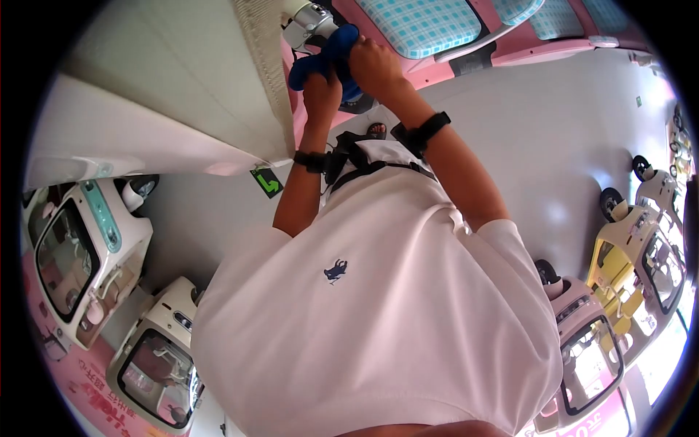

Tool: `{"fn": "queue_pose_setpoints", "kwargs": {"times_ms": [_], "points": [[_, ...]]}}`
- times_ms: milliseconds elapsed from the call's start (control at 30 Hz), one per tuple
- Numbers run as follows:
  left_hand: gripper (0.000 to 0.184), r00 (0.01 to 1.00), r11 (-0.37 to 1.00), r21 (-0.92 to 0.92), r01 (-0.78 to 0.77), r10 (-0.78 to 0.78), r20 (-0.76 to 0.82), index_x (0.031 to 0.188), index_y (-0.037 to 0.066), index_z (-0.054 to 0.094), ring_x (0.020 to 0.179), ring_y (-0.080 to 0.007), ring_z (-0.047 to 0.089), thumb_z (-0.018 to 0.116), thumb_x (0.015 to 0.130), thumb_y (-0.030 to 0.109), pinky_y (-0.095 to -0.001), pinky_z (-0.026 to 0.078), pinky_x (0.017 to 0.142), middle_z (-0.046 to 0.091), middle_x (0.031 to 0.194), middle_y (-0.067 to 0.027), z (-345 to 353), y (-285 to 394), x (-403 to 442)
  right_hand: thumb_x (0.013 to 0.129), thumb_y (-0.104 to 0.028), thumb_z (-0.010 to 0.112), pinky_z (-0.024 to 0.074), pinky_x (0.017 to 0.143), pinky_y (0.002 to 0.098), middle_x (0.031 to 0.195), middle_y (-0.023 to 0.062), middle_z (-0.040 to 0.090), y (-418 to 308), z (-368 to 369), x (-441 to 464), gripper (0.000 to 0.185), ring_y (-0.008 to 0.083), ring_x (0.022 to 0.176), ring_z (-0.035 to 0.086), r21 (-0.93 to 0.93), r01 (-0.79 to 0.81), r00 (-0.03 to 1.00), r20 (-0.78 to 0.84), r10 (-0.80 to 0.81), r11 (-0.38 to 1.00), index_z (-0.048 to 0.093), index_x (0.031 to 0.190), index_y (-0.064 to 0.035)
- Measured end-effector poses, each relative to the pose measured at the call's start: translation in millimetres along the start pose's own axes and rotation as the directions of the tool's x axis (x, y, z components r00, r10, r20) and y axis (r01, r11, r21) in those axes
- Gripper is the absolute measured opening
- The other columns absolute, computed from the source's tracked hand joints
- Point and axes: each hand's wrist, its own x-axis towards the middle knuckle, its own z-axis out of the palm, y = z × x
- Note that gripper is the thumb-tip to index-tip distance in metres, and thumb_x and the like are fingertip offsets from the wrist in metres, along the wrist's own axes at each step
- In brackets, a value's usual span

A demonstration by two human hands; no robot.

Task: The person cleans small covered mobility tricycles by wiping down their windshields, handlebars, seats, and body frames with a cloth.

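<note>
The pink vehicle [419, 75] is standing ahead, its plaid seat [426, 25] lying beyond the right hand. A blue piece [338, 47] is sitting between both hands in front of the vehicle; its bulk and lobed shape are probably calling for a hold on either side, to keep it steady. The left hand [322, 93] and right hand [373, 67] are gripping it with bent fingers, their tips mostly hiding. A silver fitting [314, 17] is showing just beyond; whether it is touching, I cannot tell.
</note>
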Motion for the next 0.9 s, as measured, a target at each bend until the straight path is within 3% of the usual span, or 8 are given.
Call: {"fn": "queue_pose_setpoints", "kwargs": {"times_ms": [167,233,367,433,533,667,733,900], "points": [[0.036,0.998,0.984,-0.170,0.047,-0.055,-0.040,0.108,-0.001,0.068,0.109,-0.0425,0.063,0.059,0.093,0.030,-0.0473,0.049,0.091,0.068,0.107,-0.0267,9,-7,36,0.094,-0.053,0.054,0.0574,0.058,0.0446,0.087,0.0225,0.070,1,-5,19,0.057,0.0346,0.076,0.072,0.112,-0.007,1.000,0.024,0.005,0.994,0.068,0.092,0.0025],[0.026,0.999,0.953,-0.300,-0.035,0.036,-0.003,0.113,-0.005,0.064,0.104,-0.0298,0.065,0.049,0.095,0.007,-0.0366,0.048,0.091,0.069,0.110,-0.0205,4,1,42,0.092,-0.066,0.048,0.0580,0.064,0.0435,0.085,0.0230,0.071,-2,-13,26,0.070,0.0360,0.079,0.072,0.035,-0.021,0.993,0.113,0.017,0.999,0.071,0.090,-0.0002],[0.026,0.988,0.951,-0.269,0.155,-0.152,0.032,0.115,-0.004,0.064,0.104,-0.0272,0.065,0.050,0.097,0.009,-0.0347,0.047,0.091,0.069,0.111,-0.0191,21,-33,54,0.093,-0.067,0.046,0.0582,0.070,0.0444,0.085,0.0217,0.072,-3,-27,34,0.071,0.0367,0.083,0.072,0.051,-0.028,0.972,0.235,0.015,0.998,0.071,0.091,-0.0006],[0.053,0.975,0.896,-0.388,0.217,-0.221,0.034,0.114,-0.003,0.067,0.113,-0.0427,0.061,0.067,0.088,0.043,-0.0450,0.048,0.094,0.066,0.114,-0.0303,30,-57,52,0.093,-0.068,0.043,0.0580,0.073,0.0458,0.090,0.0205,0.073,-2,-16,27,0.074,0.0373,0.085,0.072,0.128,-0.089,0.983,0.170,0.067,0.988,0.070,0.097,0.0006],[0.051,0.978,0.977,-0.101,0.190,-0.197,-0.067,0.108,-0.002,0.070,0.109,-0.0438,0.063,0.066,0.088,0.045,-0.0458,0.049,0.091,0.067,0.106,-0.0303,19,-30,31,0.095,-0.061,0.047,0.0578,0.074,0.0458,0.092,0.0203,0.073,-6,-34,10,0.068,0.0376,0.086,0.072,0.088,-0.019,0.985,0.175,0.003,0.996,0.066,0.109,0.0021],[0.048,0.986,0.978,-0.204,0.027,-0.060,-0.157,0.098,-0.001,0.072,0.100,-0.0449,0.065,0.063,0.091,0.046,-0.0469,0.051,0.087,0.069,0.094,-0.0291,-7,21,0,0.096,-0.050,0.051,0.0578,0.072,0.0446,0.092,0.0205,0.072,0,-15,1,0.057,0.0370,0.085,0.072,-0.031,-0.002,0.981,0.195,0.008,1.000,0.061,0.113,0.0035],[0.048,0.945,0.952,0.101,0.288,-0.300,0.128,0.101,-0.002,0.069,0.102,-0.0419,0.066,0.064,0.091,0.045,-0.0446,0.051,0.084,0.069,0.098,-0.0280,-23,34,-4,0.096,-0.041,0.055,0.0574,0.070,0.0435,0.088,0.0192,0.072,-4,-3,-9,0.045,0.0358,0.082,0.072,-0.178,-0.026,0.978,0.201,0.062,0.984,0.061,0.106,0.0017],[0.048,0.992,0.992,0.036,0.125,-0.125,0.015,0.098,-0.002,0.070,0.100,-0.0417,0.066,0.065,0.089,0.045,-0.0452,0.052,0.081,0.069,0.094,-0.0282,4,-13,0,0.095,-0.042,0.055,0.0569,0.068,0.0429,0.086,0.0187,0.072,1,-8,-16,0.042,0.0348,0.080,0.072,-0.156,-0.005,0.987,0.159,0.030,0.988,0.060,0.100,-0.0002]]}}
